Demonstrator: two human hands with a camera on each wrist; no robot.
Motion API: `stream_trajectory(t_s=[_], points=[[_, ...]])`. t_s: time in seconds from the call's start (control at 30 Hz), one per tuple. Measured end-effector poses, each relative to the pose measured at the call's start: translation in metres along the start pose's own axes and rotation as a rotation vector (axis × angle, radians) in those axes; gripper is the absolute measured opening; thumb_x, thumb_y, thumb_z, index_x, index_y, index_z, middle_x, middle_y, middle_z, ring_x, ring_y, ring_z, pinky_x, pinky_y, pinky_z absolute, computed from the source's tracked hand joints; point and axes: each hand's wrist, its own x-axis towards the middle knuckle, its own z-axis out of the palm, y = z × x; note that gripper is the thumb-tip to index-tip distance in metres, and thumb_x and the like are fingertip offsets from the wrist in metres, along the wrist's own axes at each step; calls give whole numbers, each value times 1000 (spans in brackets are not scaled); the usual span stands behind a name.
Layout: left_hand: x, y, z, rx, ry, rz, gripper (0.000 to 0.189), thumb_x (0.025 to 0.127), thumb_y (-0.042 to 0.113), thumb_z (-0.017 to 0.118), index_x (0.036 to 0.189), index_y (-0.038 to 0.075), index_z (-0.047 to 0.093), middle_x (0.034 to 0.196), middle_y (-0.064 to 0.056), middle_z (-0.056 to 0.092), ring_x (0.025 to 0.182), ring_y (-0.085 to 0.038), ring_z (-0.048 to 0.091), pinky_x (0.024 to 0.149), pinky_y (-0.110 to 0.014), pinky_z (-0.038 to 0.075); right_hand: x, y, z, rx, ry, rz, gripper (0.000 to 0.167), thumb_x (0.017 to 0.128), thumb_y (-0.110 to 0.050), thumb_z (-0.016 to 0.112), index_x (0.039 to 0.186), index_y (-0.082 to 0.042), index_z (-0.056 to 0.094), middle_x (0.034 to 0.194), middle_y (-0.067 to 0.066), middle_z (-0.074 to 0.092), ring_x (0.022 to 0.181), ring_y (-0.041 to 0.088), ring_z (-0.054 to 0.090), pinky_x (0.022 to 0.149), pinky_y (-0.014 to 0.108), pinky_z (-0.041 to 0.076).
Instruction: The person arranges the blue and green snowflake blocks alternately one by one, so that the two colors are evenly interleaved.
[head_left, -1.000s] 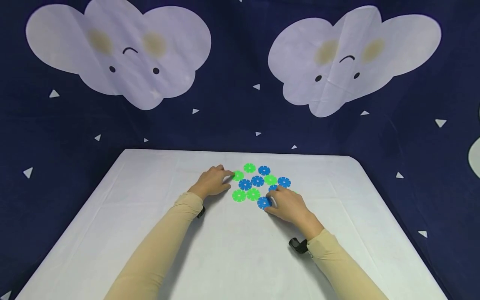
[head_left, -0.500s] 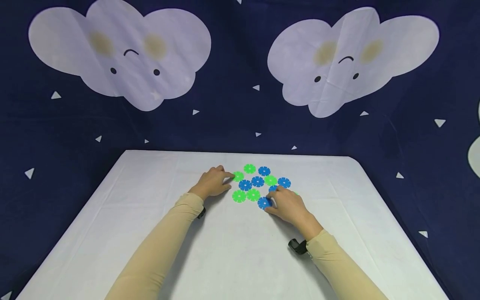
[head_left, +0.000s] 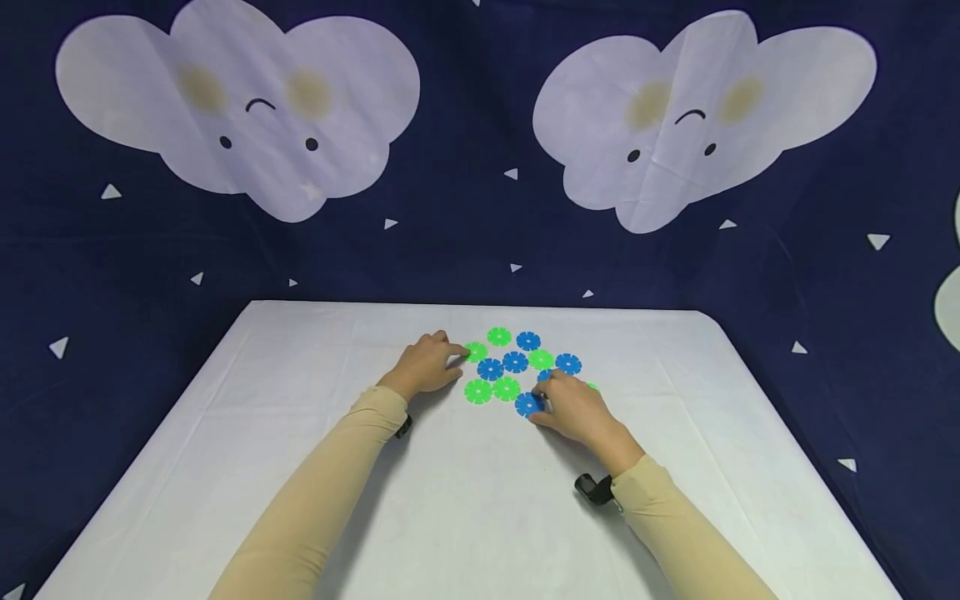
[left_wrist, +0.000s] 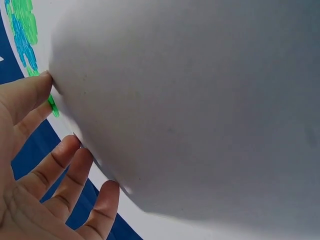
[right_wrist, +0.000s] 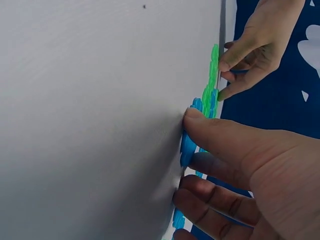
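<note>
Several green and blue notched plastic interlocking discs lie flat in a loose cluster towards the table's far side in the head view. At the cluster's left edge, my left hand [head_left: 425, 364] touches a green interlocking disc [head_left: 476, 352] with its extended index finger; the thumb and other fingertips rest on the tabletop in the left wrist view. My right hand [head_left: 579, 408] has its thumb and index finger at opposite edges of the nearest blue interlocking disc [head_left: 527, 405], pinching it where it lies. That hand partly hides another blue disc [head_left: 546, 377] and a green disc [head_left: 593, 386].
The white table [head_left: 465, 500] stretches around the cluster on all sides. Behind it hangs a dark blue cloth [head_left: 465, 250] printed with clouds and triangles. A black wrist camera [head_left: 595, 489] sits on the right wrist near the tabletop.
</note>
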Motion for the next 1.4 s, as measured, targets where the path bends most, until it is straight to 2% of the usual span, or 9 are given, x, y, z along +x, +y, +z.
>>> stream_trajectory(t_s=[0.17,0.37,0.53,0.7,0.87,1.1,1.2,1.27,1.4], points=[[0,0,0,0,9,1,42,103,33,73,144,23,70,132,-13,65,118,-33,64,100,-55,59,3,-1,-1,41,-18,4,45,89,-32,90,124,-6,78,113,9,71,100,25,70,86,48,63],[0,0,1,0,29,-2,40,103,32,74,142,22,72,131,-12,66,117,-32,65,100,-55,59,7,1,-3,101,-56,38,44,88,-29,90,123,-5,78,120,11,72,110,30,71,95,51,62],[-1,-1,1,-7,32,-15,37,101,32,76,136,19,74,131,-11,67,119,-32,66,102,-55,59,11,3,-4,132,-65,49,40,86,-27,92,117,-6,78,116,10,73,105,27,70,95,50,61],[-4,-3,2,-39,48,-6,29,99,36,78,119,15,78,125,-10,69,112,-30,68,101,-50,59,12,5,-3,153,-54,63,39,83,-27,94,113,-7,77,109,6,72,97,21,66,92,48,60],[-7,-4,1,-57,64,-5,22,97,35,82,98,15,74,118,-7,71,103,-25,67,97,-46,60,11,4,-1,179,-25,80,40,81,-27,95,111,-8,75,101,3,70,89,18,63,86,44,58],[-8,-4,1,-31,72,20,21,94,28,86,85,16,72,112,-5,75,105,-25,71,98,-43,61,7,6,4,204,25,51,43,81,-24,96,111,-13,67,98,0,73,80,14,63,73,41,57],[-6,-4,1,-43,72,33,18,94,25,86,88,15,73,105,-4,75,97,-22,70,91,-42,60,5,7,5,224,44,30,44,81,-22,95,112,-13,65,94,0,73,75,13,62,69,38,55],[-5,-4,1,-60,62,36,15,94,24,86,95,14,74,104,-4,74,95,-22,68,89,-43,60,4,8,7,246,52,13,44,81,-19,95,113,-13,65,91,-1,72,74,13,61,68,36,54],[-1,-2,-1,-84,29,41,27,93,19,86,117,12,76,116,-8,75,108,-25,70,98,-45,60,4,10,9,286,57,-17,47,82,-16,93,118,-12,63,89,0,69,74,12,60,67,33,52]])
